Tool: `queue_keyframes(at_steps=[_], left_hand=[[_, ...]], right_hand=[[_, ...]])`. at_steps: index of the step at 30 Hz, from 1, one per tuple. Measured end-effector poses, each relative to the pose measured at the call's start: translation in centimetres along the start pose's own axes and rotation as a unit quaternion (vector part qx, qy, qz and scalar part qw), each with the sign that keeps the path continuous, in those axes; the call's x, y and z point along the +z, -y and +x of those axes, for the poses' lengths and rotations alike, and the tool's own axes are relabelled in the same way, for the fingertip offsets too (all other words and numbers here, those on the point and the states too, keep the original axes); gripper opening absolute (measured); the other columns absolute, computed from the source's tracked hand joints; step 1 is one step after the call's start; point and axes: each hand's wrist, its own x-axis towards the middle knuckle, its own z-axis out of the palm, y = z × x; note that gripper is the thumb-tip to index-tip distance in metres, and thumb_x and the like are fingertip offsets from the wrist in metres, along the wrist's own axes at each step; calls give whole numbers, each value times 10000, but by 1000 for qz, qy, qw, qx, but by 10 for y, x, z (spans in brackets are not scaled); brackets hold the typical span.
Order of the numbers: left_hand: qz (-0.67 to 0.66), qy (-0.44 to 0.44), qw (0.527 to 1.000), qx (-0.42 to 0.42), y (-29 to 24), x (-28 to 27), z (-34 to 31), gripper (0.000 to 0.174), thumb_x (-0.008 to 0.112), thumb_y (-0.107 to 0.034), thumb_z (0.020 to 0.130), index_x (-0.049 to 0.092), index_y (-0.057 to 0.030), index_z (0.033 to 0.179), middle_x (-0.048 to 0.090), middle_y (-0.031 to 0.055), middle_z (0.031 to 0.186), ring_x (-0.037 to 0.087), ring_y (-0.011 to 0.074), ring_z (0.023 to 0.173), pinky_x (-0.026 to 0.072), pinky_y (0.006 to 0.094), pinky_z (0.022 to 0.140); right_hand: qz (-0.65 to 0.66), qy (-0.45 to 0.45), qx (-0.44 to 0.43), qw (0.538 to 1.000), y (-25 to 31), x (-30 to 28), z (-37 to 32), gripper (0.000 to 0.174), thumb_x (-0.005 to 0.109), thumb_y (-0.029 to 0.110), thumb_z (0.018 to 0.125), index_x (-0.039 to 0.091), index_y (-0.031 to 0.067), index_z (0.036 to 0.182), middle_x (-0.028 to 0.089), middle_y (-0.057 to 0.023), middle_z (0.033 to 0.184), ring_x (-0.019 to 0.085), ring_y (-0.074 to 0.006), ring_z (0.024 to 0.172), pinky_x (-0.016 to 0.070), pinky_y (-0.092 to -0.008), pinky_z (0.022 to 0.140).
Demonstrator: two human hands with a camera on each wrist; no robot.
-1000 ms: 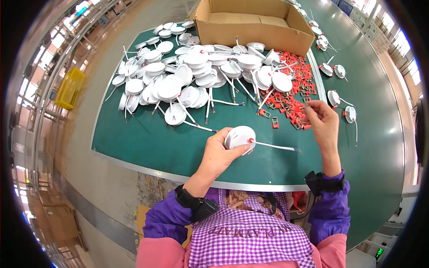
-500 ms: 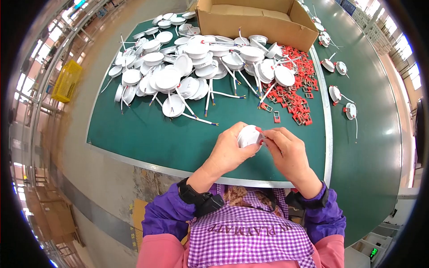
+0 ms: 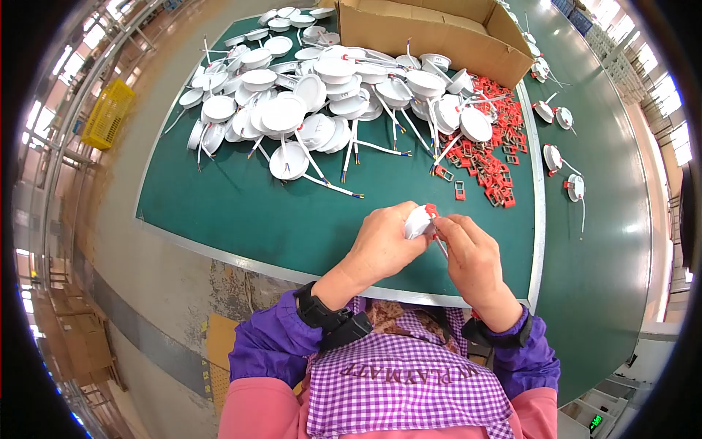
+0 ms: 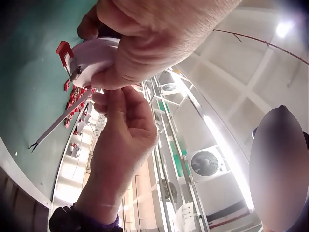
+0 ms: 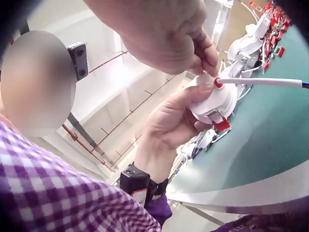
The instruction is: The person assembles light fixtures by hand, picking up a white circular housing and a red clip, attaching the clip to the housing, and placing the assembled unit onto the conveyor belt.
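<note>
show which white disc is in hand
The white disc gripped by the left hand, with a red clip at its edge; the others lie in the heap or farther right.

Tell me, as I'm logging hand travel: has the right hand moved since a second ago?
Yes. Judged against the red clips, the right hand has moved left and nearer the person, from beside them to the white disc.

I can't tell whether the right hand [image 3: 474, 260] pinches anything; the left hand [image 3: 384, 245] part-hides the disc [image 3: 417, 223]. The box [image 3: 431, 40] at the desk's [image 3: 219, 201] far edge is cut off.
</note>
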Motion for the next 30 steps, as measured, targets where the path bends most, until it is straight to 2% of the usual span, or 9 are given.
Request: queue_keyframes(at_steps=[4, 10, 13, 15, 20, 22, 25, 27, 30], left_hand=[[62, 20, 998, 9, -1, -1, 2, 239, 692, -169, 738, 599, -3, 882, 624, 135, 711, 588, 209, 611, 458, 327, 575], [85, 42, 995, 24, -16, -4, 3, 242, 679, -185, 743, 603, -18, 899, 634, 157, 750, 615, 272, 654, 464, 349, 589], [108, 57, 991, 54, -19, -8, 1, 250, 668, -205, 738, 601, -25, 898, 630, 169, 771, 615, 324, 691, 468, 382, 607], [146, 68, 985, 55, -22, -8, -1, 253, 662, -215, 733, 600, -31, 895, 625, 173, 779, 610, 346, 712, 469, 404, 619], [168, 78, 978, 93, -25, 0, -6, 231, 642, -221, 728, 569, -33, 842, 591, 187, 768, 586, 366, 747, 454, 453, 650], [175, 67, 977, 102, -26, 6, -10, 250, 637, -227, 729, 558, -12, 829, 590, 197, 763, 585, 375, 738, 452, 455, 644], [152, 86, 982, 66, -29, 8, -6, 255, 639, -226, 732, 555, -9, 835, 593, 196, 768, 586, 377, 736, 449, 456, 638], [149, 81, 982, 80, -29, 12, -6, 257, 642, -227, 734, 553, -9, 837, 594, 195, 767, 587, 376, 736, 449, 453, 635], [147, 81, 982, 89, -27, 15, -7, 263, 645, -233, 738, 552, -8, 840, 593, 191, 761, 586, 378, 732, 447, 453, 630]], right_hand=[[-10, 0, -16, 1000, 1, 0, -2, 264, 548, -72, 696, 570, -33, 956, 600, -142, 885, 615, -279, 738, 516, -346, 615], [58, -7, 55, 997, 1, -8, -1, 288, 595, -81, 703, 577, -9, 981, 592, -147, 880, 618, -257, 710, 511, -307, 611], [154, -15, 170, 973, 4, -20, 5, 380, 639, -82, 714, 556, -13, 1078, 628, -114, 902, 640, -156, 671, 482, -235, 560], [302, 39, 281, 910, 7, -26, 2, 392, 638, -89, 728, 545, -21, 1102, 644, -109, 958, 640, -131, 648, 489, -231, 562], [287, 65, 242, 925, 6, -36, -2, 383, 633, -89, 748, 539, -42, 1117, 643, -115, 982, 636, -117, 670, 498, -224, 579], [318, 59, 310, 894, 4, -36, -4, 369, 616, -99, 755, 535, -60, 1113, 642, -118, 980, 632, -114, 690, 508, -224, 595], [335, 47, 323, 884, 3, -35, -3, 349, 591, -112, 763, 530, -79, 1105, 640, -123, 970, 631, -118, 691, 523, -234, 612], [319, 44, 324, 890, -1, -38, -5, 337, 573, -117, 774, 528, -84, 1106, 635, -124, 978, 635, -120, 700, 535, -242, 627], [360, 79, 352, 860, -1, -43, -3, 331, 567, -108, 790, 533, -71, 1117, 622, -117, 999, 640, -122, 702, 540, -239, 637]])
